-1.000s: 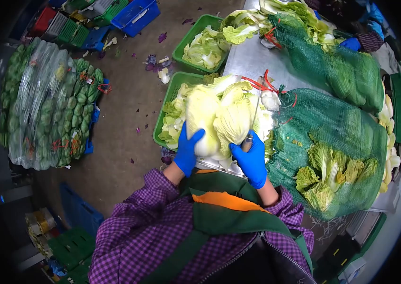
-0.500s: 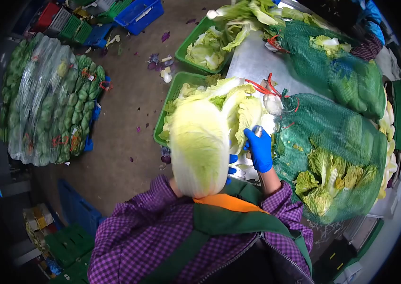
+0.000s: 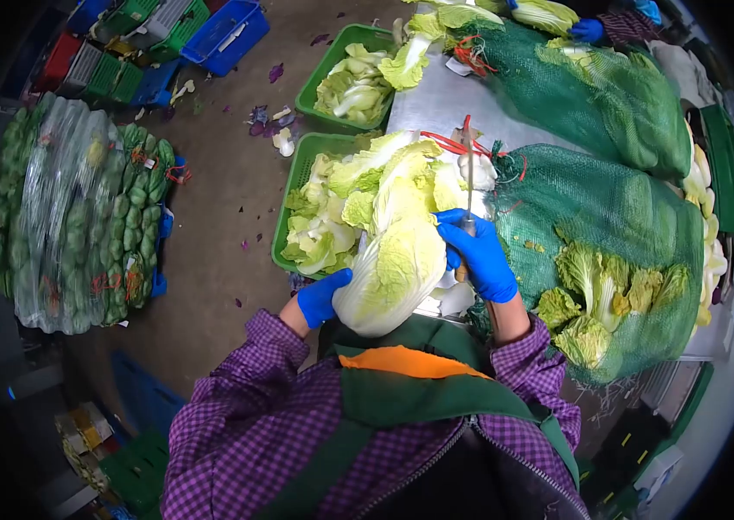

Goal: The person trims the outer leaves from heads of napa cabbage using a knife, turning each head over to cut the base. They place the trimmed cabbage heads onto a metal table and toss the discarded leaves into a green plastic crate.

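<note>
A napa cabbage [image 3: 397, 269] is held in front of my chest, its white base toward me. My left hand [image 3: 319, 299], in a blue glove, supports it at the lower left. In my gloved right hand [image 3: 480, 256] is a knife [image 3: 470, 173], blade pointing up and away; this hand is at the cabbage's right side, its fingertips near the leaves. Loose outer leaves [image 3: 376, 165] lie just beyond the cabbage, over the near green crate [image 3: 285, 227]. The underside of the cabbage is hidden.
Green mesh sacks [image 3: 601, 217] of cabbages lie on the metal table [image 3: 436, 113] at right. A second green crate [image 3: 305, 91] stands beyond the near one. A co-worker's gloved hand [image 3: 586, 31] is at the top right. A wrapped stack of greens [image 3: 72, 208] stands left.
The cabbage has turned and tilted, and now sits lower and further right. My left hand has come into view on its left side. The knife blade now points up, clearly visible.
</note>
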Tool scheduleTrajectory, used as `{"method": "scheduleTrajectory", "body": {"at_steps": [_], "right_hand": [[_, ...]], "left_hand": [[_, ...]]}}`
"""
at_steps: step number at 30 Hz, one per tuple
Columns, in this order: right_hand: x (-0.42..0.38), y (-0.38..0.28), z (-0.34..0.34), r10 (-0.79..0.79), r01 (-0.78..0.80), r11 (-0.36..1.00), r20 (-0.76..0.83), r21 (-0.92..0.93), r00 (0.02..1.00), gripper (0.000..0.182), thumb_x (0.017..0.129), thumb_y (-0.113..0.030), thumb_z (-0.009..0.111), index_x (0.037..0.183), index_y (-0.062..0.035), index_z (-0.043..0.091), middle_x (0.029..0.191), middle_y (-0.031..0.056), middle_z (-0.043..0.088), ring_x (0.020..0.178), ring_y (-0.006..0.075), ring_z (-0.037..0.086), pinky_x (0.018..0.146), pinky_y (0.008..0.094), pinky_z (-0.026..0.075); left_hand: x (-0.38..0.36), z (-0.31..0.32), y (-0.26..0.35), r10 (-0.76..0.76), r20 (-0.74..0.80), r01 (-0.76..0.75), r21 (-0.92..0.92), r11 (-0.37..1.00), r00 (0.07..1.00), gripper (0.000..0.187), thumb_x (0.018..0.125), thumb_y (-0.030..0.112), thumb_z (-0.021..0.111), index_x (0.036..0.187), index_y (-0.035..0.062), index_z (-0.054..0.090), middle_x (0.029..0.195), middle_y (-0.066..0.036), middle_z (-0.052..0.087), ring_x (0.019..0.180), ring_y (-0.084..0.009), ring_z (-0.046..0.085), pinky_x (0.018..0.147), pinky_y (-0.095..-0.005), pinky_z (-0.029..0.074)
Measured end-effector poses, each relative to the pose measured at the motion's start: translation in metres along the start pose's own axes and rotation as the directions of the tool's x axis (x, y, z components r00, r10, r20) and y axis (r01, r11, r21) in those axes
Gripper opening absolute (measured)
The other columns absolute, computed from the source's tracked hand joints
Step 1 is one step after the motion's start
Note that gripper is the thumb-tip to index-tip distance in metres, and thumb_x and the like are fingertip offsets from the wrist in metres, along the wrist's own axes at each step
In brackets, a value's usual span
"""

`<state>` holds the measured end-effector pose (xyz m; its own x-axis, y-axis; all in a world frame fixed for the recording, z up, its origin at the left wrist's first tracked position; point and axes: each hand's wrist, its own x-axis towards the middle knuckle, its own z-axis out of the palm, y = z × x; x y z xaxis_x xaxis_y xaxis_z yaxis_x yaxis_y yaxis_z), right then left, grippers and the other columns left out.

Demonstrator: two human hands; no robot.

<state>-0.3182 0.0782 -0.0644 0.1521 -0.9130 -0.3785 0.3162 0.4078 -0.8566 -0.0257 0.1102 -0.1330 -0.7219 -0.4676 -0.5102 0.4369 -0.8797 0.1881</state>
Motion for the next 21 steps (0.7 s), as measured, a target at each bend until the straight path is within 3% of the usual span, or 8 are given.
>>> {"method": "scheduleTrajectory", "body": {"at_steps": [1,5,7,10,12,13,15,21], "right_hand": [[0.001,-0.002,-0.001,0.020,-0.020,1.000,-0.006,-0.006,1.000,0.020,0.085,-0.014,0.066,0.100,0.0001,0.064,0.067,0.0003,0.056,0.051,0.0064,0.047,0.049,0.0210,0.039],[0.001,0.002,-0.005,-0.005,0.001,0.996,-0.049,-0.090,0.999,0.021,0.086,-0.014,0.065,0.100,0.0006,0.063,0.068,0.0006,0.057,0.051,0.0067,0.049,0.049,0.0215,0.040],[-0.003,-0.003,-0.003,-0.029,-0.017,0.986,-0.268,-0.168,0.963,0.021,0.086,-0.014,0.064,0.100,0.0014,0.063,0.072,0.0018,0.060,0.051,0.0076,0.050,0.048,0.0223,0.042],[-0.007,0.005,0.002,0.022,-0.041,0.998,-0.334,-0.052,0.942,0.026,0.085,-0.017,0.065,0.103,0.0023,0.062,0.076,0.0030,0.062,0.050,0.0085,0.052,0.046,0.0231,0.044],[-0.017,0.010,0.017,0.120,-0.166,0.966,-0.223,-0.199,0.967,0.044,0.082,-0.022,0.070,0.115,0.0036,0.056,0.081,0.0052,0.062,0.049,0.0091,0.053,0.045,0.0239,0.044],[-0.019,0.014,0.029,0.119,-0.155,0.972,-0.197,-0.176,0.973,0.046,0.081,-0.022,0.071,0.115,0.0040,0.055,0.082,0.0053,0.062,0.049,0.0093,0.053,0.045,0.0242,0.045],[-0.017,0.023,0.039,0.073,-0.113,0.973,-0.194,-0.203,0.978,0.050,0.077,-0.018,0.074,0.116,0.0051,0.054,0.083,0.0051,0.060,0.051,0.0100,0.054,0.046,0.0251,0.046],[-0.006,0.030,0.036,0.056,-0.094,0.961,-0.150,-0.260,0.987,0.039,0.079,-0.016,0.069,0.109,0.0035,0.056,0.081,0.0057,0.060,0.055,0.0115,0.056,0.048,0.0255,0.047]], "left_hand": [[-0.001,0.002,-0.001,-0.001,-0.001,0.001,0.000,1.000,1.000,0.056,0.092,0.026,0.056,0.138,0.0006,0.035,0.133,-0.017,0.048,0.122,-0.0280,0.048,0.107,-0.0390,0.036],[-0.001,0.004,-0.003,0.052,-0.042,-0.049,0.070,0.996,0.998,0.055,0.093,0.025,0.055,0.138,0.0011,0.034,0.133,-0.017,0.048,0.121,-0.0277,0.049,0.106,-0.0392,0.037],[-0.002,0.011,-0.004,0.055,-0.039,-0.053,0.049,0.997,0.998,0.057,0.092,0.025,0.056,0.139,0.0015,0.034,0.133,-0.017,0.048,0.121,-0.0274,0.049,0.105,-0.0396,0.038],[-0.002,0.023,-0.004,0.159,-0.113,-0.150,0.085,0.985,0.981,0.063,0.090,0.027,0.059,0.140,0.0017,0.031,0.136,-0.016,0.046,0.122,-0.0272,0.049,0.104,-0.0401,0.040],[0.004,0.027,-0.003,0.251,-0.114,-0.234,0.147,0.961,0.961,0.070,0.086,0.028,0.064,0.141,0.0016,0.029,0.136,-0.015,0.045,0.122,-0.0270,0.048,0.103,-0.0400,0.041],[0.007,0.033,-0.001,0.251,-0.114,-0.233,0.147,0.961,0.961,0.070,0.086,0.028,0.064,0.141,0.0016,0.029,0.136,-0.015,0.045,0.122,-0.0270,0.048,0.103,-0.0400,0.041],[0.013,0.045,0.003,0.315,-0.063,-0.281,0.313,0.907,0.947,0.074,0.081,0.025,0.067,0.141,0.0016,0.029,0.135,-0.014,0.046,0.122,-0.0271,0.048,0.102,-0.0396,0.042],[0.017,0.043,-0.002,0.388,-0.061,-0.337,0.386,0.859,0.919,0.078,0.077,0.023,0.071,0.140,0.0016,0.029,0.132,-0.013,0.048,0.121,-0.0270,0.049,0.100,-0.0394,0.044]]}}
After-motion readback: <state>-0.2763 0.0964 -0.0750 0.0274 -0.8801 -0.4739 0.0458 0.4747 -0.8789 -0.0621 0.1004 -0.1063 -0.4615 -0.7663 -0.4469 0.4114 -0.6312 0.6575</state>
